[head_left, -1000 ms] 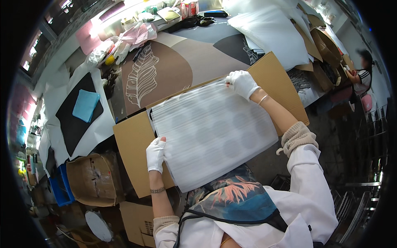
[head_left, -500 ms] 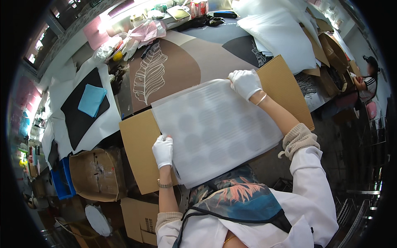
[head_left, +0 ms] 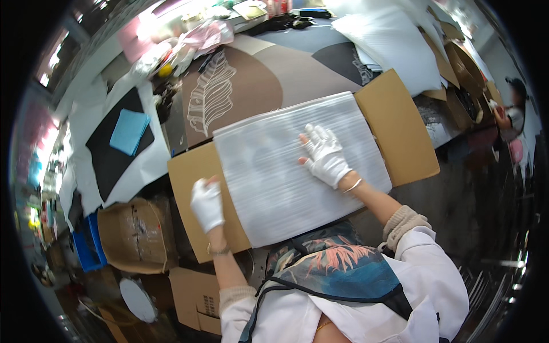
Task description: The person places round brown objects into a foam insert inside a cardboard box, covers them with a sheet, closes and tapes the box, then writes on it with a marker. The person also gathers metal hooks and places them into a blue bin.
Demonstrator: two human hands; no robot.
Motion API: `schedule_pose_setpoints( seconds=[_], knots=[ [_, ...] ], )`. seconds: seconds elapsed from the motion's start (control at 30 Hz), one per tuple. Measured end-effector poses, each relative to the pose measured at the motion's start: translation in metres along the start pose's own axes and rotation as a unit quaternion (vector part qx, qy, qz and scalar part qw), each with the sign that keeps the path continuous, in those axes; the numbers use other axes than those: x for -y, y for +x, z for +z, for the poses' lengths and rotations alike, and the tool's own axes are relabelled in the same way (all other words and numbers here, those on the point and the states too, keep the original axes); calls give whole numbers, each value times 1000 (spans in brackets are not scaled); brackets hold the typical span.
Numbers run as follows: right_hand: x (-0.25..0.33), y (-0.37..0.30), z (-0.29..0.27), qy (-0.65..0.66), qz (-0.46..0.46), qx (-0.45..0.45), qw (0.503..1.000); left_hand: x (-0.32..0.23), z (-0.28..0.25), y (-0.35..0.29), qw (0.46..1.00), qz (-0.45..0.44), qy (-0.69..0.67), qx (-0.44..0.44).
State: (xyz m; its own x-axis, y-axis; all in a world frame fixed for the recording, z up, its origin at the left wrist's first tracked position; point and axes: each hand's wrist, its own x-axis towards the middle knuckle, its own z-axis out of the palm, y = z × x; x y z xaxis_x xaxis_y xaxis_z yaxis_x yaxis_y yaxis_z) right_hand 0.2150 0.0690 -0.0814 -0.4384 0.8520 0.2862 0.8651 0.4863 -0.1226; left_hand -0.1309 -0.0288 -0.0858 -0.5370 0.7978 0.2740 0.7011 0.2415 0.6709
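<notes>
A sheet of white packing foam (head_left: 269,194) lies flat over the middle of a cardboard box (head_left: 400,126) whose side flaps are spread out. My right hand (head_left: 325,154), in a white glove with bare thumb and fingertip showing, rests on the foam with its fingers spread. Over the box's left flap (head_left: 191,166) is my left hand (head_left: 207,204), gloved too, its fingers curled in and nothing visible in them. The foam's left edge is just to the right of that hand.
Behind the box spreads a brown and grey leaf-patterned table cover (head_left: 251,80). White foam sheets (head_left: 389,48) are stacked at the back right. A blue cloth (head_left: 130,132) lies on black material at left, above an open carton (head_left: 136,237) and a blue crate (head_left: 88,243). A person (head_left: 514,108) stands far right.
Both hands have let go of the foam sheet's edges. My right hand has come down onto its surface; my left has moved left over the flap. The foam now lies flatter within the box.
</notes>
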Motion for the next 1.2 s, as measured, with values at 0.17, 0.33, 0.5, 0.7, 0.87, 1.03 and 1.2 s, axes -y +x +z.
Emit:
schedule_pose_setpoints(
  seconds=[0.17, 0.33, 0.5, 0.7, 0.87, 1.03, 1.2],
  knots=[
    [-132, -62, -121, -172, 187, -260, 932, 116, -106, -41, 976, -202, -30, -73],
    [-220, -151, -188, 827, 338, 64, 444, 148, -145, -78, 788, -324, -520, 57],
    [-127, -123, -102, 551, 345, -33, 759, 48, -19, -34, 967, 53, -198, 150],
    [-11, -105, -38, -43, 208, -145, 966, -96, 79, -56, 827, 448, 231, 250],
    [-7, -116, -31, 54, 239, -170, 955, -147, 76, -80, 746, 538, 209, 331],
    [-16, -124, -8, 228, 260, -349, 871, -170, 102, -105, 625, 676, 47, 388],
    [-18, -129, -15, 412, 327, -380, 761, -187, 116, -119, 586, 685, 106, 420]
  ],
)
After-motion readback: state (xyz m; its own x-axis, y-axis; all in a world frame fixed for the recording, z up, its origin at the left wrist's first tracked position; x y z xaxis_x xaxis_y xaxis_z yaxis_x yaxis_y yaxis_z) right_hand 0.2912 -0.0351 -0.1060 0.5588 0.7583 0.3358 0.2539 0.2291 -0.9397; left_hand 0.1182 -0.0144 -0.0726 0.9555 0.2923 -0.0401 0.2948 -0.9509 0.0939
